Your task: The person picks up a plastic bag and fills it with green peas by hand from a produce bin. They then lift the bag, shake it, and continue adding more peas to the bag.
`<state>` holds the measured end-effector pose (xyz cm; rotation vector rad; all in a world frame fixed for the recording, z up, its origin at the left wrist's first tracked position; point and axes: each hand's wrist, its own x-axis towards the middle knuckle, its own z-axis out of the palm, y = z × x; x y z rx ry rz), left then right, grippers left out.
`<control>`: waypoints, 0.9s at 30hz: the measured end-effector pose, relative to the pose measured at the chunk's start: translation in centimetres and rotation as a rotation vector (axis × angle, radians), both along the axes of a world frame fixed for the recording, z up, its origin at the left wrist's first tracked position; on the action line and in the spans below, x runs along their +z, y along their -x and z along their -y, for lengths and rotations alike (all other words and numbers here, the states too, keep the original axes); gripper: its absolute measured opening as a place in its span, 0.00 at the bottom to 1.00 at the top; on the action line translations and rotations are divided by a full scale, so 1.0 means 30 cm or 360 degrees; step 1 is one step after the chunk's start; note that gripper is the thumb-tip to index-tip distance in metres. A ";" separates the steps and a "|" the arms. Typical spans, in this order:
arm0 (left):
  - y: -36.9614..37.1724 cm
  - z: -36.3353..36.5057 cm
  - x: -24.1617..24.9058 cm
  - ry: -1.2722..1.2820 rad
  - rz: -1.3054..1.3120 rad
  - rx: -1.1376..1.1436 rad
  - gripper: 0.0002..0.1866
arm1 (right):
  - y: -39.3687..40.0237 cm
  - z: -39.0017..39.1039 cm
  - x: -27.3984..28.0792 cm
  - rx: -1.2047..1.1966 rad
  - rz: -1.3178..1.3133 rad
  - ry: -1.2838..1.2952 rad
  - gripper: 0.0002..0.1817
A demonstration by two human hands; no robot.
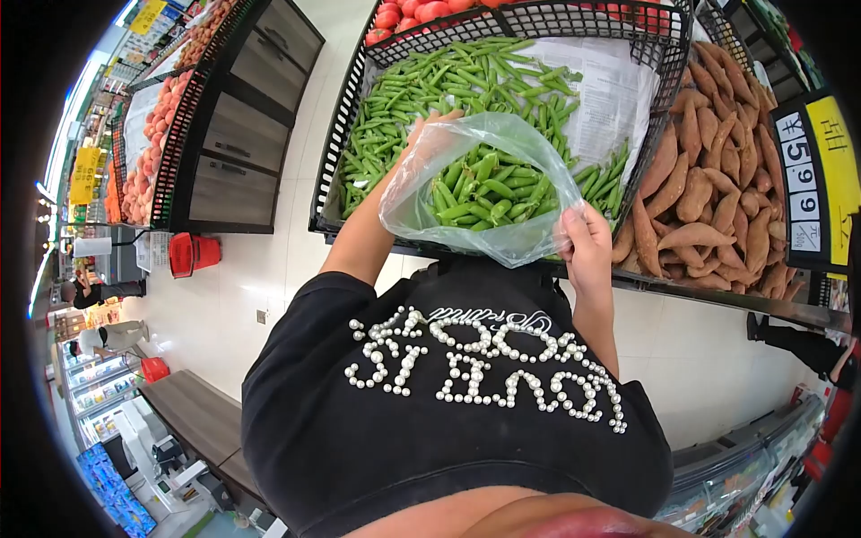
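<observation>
A clear plastic bag [408, 211] with green pea pods [493, 193] inside hangs at the front of the black crate, its mouth spread wide. My right hand [585, 235] pinches the bag's rim on the right side, thumb and fingers closed on the plastic. On the left, my left hand [432, 130] reaches past the bag onto the loose pea pods [395, 103], partly covered by the see-through plastic. Its visible fingers are stretched out over the pods; whether any pod lies under them is hidden.
The black crate [352, 108] has newspaper [612, 99] lining its right part. Sweet potatoes [695, 193] fill the right-hand bin beside a price sign [812, 184]. Tomatoes [435, 11] lie behind. A fruit stand [242, 134], red basket [193, 254] and checkout counter [193, 412] are left.
</observation>
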<state>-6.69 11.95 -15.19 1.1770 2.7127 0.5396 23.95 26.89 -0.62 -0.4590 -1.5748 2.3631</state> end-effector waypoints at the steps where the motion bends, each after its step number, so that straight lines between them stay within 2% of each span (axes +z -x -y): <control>1: -0.017 -0.003 -0.010 -0.0017 -0.0085 0.0028 0.30 | -0.002 0.001 -0.004 0.0002 -0.0008 0.0006 0.08; 3: -0.036 -0.016 0.021 -0.0044 -0.0035 0.0197 0.30 | -0.010 0.003 -0.013 0.0006 -0.0036 -0.0012 0.07; 4: -0.035 -0.018 0.011 -0.0071 -0.0206 0.0189 0.30 | -0.014 0.005 -0.007 -0.0001 -0.0037 -0.0014 0.07; 7: -0.064 -0.033 0.084 -0.0409 0.0264 0.0186 0.29 | -0.023 0.002 0.005 -0.0014 -0.0041 -0.0013 0.07; 8: -0.068 -0.038 0.084 -0.0553 0.0099 0.0084 0.28 | -0.029 0.002 0.008 -0.0012 -0.0040 -0.0010 0.07; 11: -0.078 -0.028 0.109 -0.0399 0.0057 0.0087 0.26 | -0.035 0.007 0.020 -0.0036 0.0003 -0.0008 0.07; 14: -0.131 -0.013 0.211 -0.0770 0.0008 0.0201 0.21 | -0.043 -0.003 0.008 -0.0019 -0.0005 -0.0009 0.07; 17: -0.083 0.009 0.298 -0.1089 0.0353 0.0491 0.18 | -0.044 -0.005 0.002 -0.0018 -0.0036 -0.0005 0.07; 21: 0.001 0.045 0.477 -0.1396 -0.0175 0.0266 0.15 | -0.036 -0.005 -0.002 -0.0035 -0.0022 0.0041 0.07; 23: -0.071 0.051 0.655 -0.1721 0.0195 0.0269 0.17 | -0.030 -0.008 0.000 -0.0029 -0.0053 0.0020 0.08; 24: -0.086 0.070 0.715 -0.1628 0.0058 0.0301 0.16 | -0.027 -0.009 0.001 -0.0030 -0.0077 0.0016 0.08; 25: -0.131 0.064 0.786 -0.1849 0.0185 0.0142 0.15 | -0.024 -0.012 0.000 -0.0032 -0.0099 0.0012 0.08; 27: -0.211 0.084 0.880 -0.1808 0.0209 -0.0060 0.15 | -0.023 -0.013 0.001 -0.0040 -0.0108 0.0015 0.08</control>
